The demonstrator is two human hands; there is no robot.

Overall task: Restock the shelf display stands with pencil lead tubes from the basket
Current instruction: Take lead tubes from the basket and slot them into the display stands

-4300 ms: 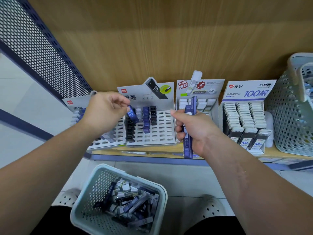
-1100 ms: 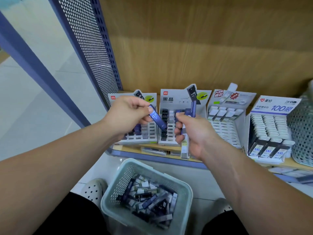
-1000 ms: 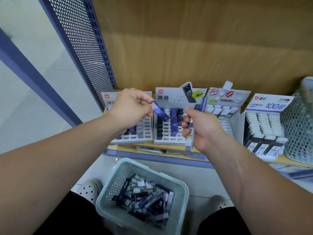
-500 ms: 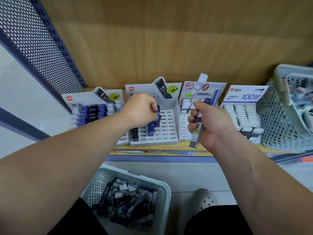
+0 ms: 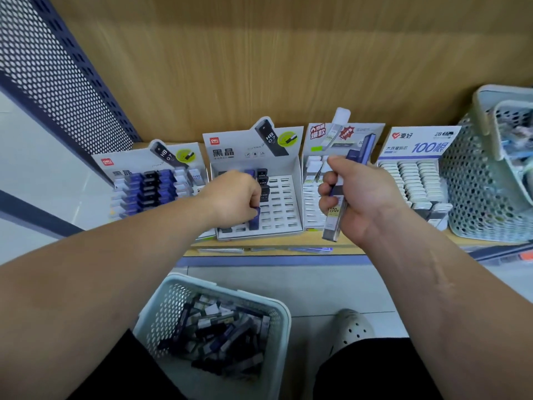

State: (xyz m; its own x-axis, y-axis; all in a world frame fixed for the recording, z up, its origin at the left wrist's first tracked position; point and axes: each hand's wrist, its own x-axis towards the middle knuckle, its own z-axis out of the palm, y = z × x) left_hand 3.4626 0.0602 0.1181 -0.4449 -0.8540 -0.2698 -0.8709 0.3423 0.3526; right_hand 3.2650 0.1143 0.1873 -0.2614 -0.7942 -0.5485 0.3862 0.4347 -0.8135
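Left hand is mid-frame, over the middle stand. Its fingers are curled tight round a blue tube. Only the tube's lower part shows below the fist, roughly upright, with its bottom end at the front rows of the slot grid, left of the grid's centre. Can't tell if it's seated in a slot. Just behind the hand, black tubes stand in the back rows. Right half of the grid shows bare slots.

Right hand is right of centre, in front of the third stand. Its fingers are clamped on spare tubes. The clear one labelled "100" sticks out below the fist. A navy tube pokes up past the thumb, tilted right.

Left stand holds rows of blue, black and white tubes. Fourth stand, marked "100", is packed with white-capped tubes. All four stands sit side by side on the wooden shelf. A perforated bin sits at the right edge, just beside the fourth stand.

Basket is at bottom centre, between the person's legs. Loose tubes are heaped inside, lying every which way. A grey shoe is right of it.
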